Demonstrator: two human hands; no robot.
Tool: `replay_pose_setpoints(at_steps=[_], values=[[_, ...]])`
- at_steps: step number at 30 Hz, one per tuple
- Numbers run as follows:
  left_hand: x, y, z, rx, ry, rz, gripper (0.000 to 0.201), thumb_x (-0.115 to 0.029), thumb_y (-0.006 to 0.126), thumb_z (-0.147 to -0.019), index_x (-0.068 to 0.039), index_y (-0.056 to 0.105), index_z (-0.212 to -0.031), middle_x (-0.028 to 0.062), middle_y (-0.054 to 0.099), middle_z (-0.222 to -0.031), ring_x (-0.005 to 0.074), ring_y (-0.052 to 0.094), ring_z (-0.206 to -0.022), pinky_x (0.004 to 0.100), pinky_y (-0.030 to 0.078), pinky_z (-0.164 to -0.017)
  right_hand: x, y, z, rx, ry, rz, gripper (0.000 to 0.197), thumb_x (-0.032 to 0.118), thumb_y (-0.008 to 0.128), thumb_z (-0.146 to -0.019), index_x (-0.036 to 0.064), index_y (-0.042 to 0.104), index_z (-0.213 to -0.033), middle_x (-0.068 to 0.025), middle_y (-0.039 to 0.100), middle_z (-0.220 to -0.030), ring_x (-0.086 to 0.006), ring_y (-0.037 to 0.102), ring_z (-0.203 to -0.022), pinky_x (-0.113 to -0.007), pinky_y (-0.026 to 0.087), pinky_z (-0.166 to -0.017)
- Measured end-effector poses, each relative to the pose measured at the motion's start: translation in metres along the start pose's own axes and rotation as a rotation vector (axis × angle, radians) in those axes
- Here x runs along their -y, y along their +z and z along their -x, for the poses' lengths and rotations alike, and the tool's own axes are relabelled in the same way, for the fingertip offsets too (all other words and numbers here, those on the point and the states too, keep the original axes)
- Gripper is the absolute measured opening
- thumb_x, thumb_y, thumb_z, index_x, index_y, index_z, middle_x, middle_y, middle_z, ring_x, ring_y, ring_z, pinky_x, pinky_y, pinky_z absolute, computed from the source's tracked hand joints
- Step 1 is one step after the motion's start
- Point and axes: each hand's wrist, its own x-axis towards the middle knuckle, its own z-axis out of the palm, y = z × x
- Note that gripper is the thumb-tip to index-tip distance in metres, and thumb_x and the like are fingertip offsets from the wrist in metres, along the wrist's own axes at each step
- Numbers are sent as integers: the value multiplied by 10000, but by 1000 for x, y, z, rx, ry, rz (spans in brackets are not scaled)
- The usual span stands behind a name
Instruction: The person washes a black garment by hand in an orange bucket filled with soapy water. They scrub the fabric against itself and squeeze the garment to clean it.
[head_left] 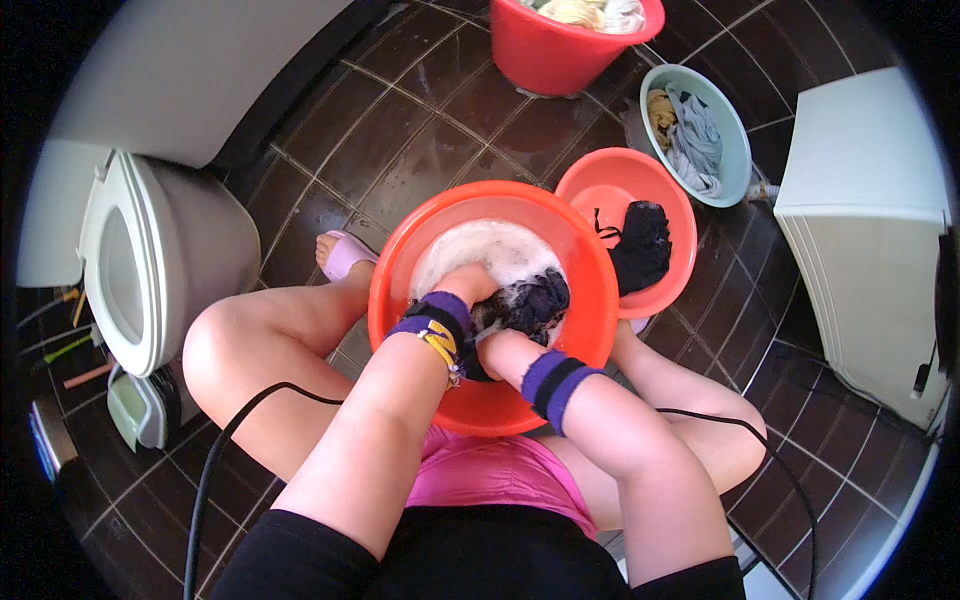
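The black sleeves are lying nearest the camera, the soft, matte fabric covering the upper arms. Beyond them, bare forearms are sloping into a round, smooth orange plastic basin, and a fuzzy purple wristband with a black strap and yellow bits is circling the left wrist, a plainer purple wristband the right. Dense white suds are filling the basin toward its far edge. A crumpled, soaked dark cloth is lying from the basin's middle toward its right edge, foam clinging to its folds. The left hand is pressing against the cloth's left side; the right hand is touching its near side, closer to the basin's near edge. Fingers are mostly sinking out of sight, so I cannot tell whether either hand is clenching the cloth. Past the right edge, a shallow coral basin is holding a flat-lying black garment with thin ties.
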Motion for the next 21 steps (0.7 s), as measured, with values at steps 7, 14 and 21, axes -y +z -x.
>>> replay_pose_setpoints(at_steps=[7,14,21], values=[[3,-12,12,39,110,-8,420,-297,520,-831,-26,650,-1125,199,611,-1180,340,565,-1131,387,413,-984,18,-1,-1,168,226,56,447,344,639,-829,108,620,-1209,-76,635,-1194,-279,620,-1071,-440,502,-879],[-2,-33,38,-22,245,-7,385,-280,506,-848,-24,657,-1094,182,654,-1085,323,605,-1054,384,446,-932,-6,-27,80,-397,-93,-272,459,282,635,-693,35,654,-1080,-201,658,-1031,-326,637,-971,-396,502,-845],[-8,-54,94,251,424,470,505,-485,465,-930,-58,668,-1109,83,686,-1038,204,606,-969,349,438,-901,-31,-26,187,-774,-337,-892,311,49,570,-714,-29,625,-1010,-91,642,-812,-140,598,-781,-289,479,-747]])
